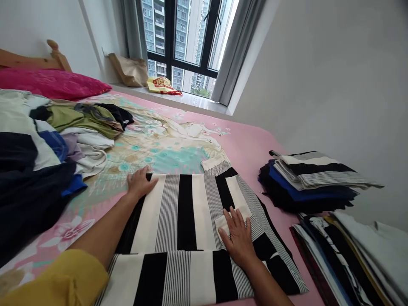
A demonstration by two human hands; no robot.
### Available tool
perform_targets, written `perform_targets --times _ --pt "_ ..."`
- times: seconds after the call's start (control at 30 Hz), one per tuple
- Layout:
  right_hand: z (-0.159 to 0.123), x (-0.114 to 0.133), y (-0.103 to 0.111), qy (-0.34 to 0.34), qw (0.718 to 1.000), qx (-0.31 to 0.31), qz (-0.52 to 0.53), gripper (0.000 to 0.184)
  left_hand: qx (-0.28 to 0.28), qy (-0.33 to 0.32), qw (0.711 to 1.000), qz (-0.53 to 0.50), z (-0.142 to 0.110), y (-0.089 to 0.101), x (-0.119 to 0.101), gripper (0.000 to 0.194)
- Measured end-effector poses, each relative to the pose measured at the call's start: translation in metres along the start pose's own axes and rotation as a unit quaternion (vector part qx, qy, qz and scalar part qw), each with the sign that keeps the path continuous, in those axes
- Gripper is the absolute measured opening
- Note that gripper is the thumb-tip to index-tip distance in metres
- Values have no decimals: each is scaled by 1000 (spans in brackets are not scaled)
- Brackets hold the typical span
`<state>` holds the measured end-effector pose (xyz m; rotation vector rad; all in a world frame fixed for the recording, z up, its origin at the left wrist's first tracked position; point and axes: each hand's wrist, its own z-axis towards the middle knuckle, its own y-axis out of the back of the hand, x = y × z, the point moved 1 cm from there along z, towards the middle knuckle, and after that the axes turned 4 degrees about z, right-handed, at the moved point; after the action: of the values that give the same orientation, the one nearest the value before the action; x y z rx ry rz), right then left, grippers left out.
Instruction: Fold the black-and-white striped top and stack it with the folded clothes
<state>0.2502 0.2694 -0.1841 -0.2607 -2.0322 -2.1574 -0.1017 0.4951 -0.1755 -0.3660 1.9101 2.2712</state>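
Note:
A black, cream and grey striped shirt (185,212) lies spread on the bed in front of me, with a lower part folded over near its front edge. My left hand (139,185) rests at the shirt's far left corner, its thumb over the cloth and its fingers apart. On the right side of the shirt, my right hand (238,236) lies flat with fingers spread, touching a folded-back sleeve with a cream cuff (225,222). Neither hand grips anything that I can see.
Loose clothes (47,144) are heaped on the left of the bed. At right stand a stack of folded garments (312,178) and a second folded stack (357,255). Behind are a pink pillow (54,83), a paper bag (130,70) and a yellow plastic bag (159,85) by the window.

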Motion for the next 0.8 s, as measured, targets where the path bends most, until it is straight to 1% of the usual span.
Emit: perform_targets --times 0.13,0.2,0.23,0.3,0.37,0.43,0.5,0.57,0.67,0.73,0.8 --pt "2 3 6 -6 1000 27 2 62 -33 -66 997 -28 9 -6 10 55" --pt "17 1 15 -10 999 45 6 58 -37 -87 995 -28 10 -10 13 46" --pt "30 -1 22 -15 999 46 15 53 -36 -90 995 -27 10 -12 14 43" --pt "70 -9 34 -24 998 23 52 43 -34 -90 995 -29 10 -14 15 40" --pt "123 -19 41 -5 994 -37 100 39 -36 -90 995 -36 11 -16 17 37" --pt "179 -30 37 4 990 -109 88 35 -41 -92 994 -42 11 -17 18 35" --pt "231 -38 23 -18 990 -136 41 37 -46 -92 994 -46 11 -18 20 34" --pt "272 -44 7 -72 990 -120 9 44 -50 -91 993 -52 11 -19 21 34" --pt "317 -54 -10 -149 986 -70 13 54 -50 -88 993 -56 11 -20 20 33" --pt "341 -63 -12 -182 981 -43 53 65 -47 -84 994 -53 12 -21 19 34" --pt "361 -71 -9 -198 974 -17 106 74 -45 -81 995 -47 13 -21 18 35"
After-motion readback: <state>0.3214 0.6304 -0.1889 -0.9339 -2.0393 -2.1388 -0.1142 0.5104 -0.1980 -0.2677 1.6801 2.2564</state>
